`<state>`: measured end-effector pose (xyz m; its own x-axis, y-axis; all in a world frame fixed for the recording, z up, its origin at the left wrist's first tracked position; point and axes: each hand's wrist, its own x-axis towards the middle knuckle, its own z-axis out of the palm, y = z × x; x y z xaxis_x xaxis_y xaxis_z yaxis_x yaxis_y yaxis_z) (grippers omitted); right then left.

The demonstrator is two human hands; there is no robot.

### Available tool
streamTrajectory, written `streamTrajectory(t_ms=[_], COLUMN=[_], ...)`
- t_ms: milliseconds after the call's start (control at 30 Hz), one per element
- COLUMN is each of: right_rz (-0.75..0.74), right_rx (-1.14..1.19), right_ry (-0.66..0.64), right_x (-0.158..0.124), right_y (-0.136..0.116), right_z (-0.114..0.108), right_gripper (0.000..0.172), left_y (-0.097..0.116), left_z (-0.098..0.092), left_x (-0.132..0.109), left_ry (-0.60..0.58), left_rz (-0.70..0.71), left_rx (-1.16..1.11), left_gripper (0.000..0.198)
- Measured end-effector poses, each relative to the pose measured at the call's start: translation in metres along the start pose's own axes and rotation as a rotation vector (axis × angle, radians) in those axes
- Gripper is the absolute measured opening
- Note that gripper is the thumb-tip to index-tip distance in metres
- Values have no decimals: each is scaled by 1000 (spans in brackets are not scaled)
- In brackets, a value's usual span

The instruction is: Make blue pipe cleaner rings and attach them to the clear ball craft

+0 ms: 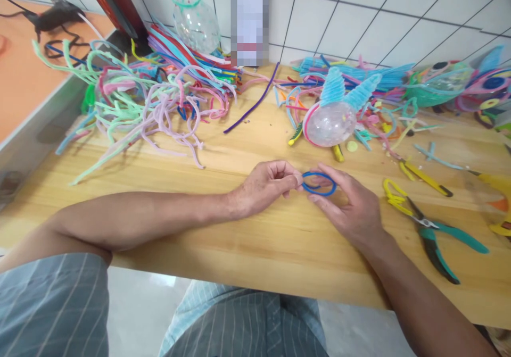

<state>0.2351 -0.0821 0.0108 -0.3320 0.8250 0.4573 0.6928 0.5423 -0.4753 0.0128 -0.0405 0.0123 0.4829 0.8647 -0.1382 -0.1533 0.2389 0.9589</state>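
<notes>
A blue pipe cleaner (334,188), bent into a coiled ring, is held between my two hands just above the wooden table. My left hand (265,187) pinches its left side between thumb and fingertips. On the right, my right hand (353,200) grips the ring's other side, with the thumb below and the fingers above. Behind the hands sits a clear plastic ball (331,125) with two light blue fuzzy ears and a pink rim. Pliers with green handles (429,223) lie to the right of my right hand.
Loose green and lilac pipe cleaners (159,112) are heaped at the left. A purple pipe cleaner (253,101) lies behind my hands. Bundled blue pipe cleaners (355,75) rest by the tiled wall. A yellow cutter (427,176) and a glue gun (497,187) are at the right.
</notes>
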Motion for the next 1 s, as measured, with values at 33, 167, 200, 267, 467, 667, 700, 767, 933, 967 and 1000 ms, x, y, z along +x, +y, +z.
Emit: streamTrajectory(t_ms=[33,167,200,267,467,667,700,767,933,967,1000], right_rz=[3,-6,-13,-36,-54,1,17,45,130,152,175], right_rx=[0,40,40,18,-39,24,31,36,25,32,48], right_ry=[0,9,17,31,47,87,83,87,110,126,150], right_x=[1,4,4,5,5,6,6,7,9,9,9], right_y=[-1,-2,-2,-2,-8,-12,-13,-15,-21,-21,-20], right_z=[-1,-7,-7,-7,-1,2,3,3,1,0,0], right_gripper=[60,58,56,51,25,11,10,9,12,12,11], left_y=[-1,-2,-2,-2,-7,-11,-11,-11,-13,-13,-13], left_z=[0,-1,-1,-1,-1,0,0,1,1,1,1], left_x=[0,1,0,-1,-4,-7,-7,-7,-3,-1,1], left_ry=[2,9,6,-6,-29,-84,-80,-80,-145,-142,-132], left_rz=[6,19,17,24,69,127,142,148,-10,-34,-47], left_rx=[2,38,55,95,176,261,275,273,70,29,-6], left_gripper=[13,13,13,13,19,20,19,19,29,32,35])
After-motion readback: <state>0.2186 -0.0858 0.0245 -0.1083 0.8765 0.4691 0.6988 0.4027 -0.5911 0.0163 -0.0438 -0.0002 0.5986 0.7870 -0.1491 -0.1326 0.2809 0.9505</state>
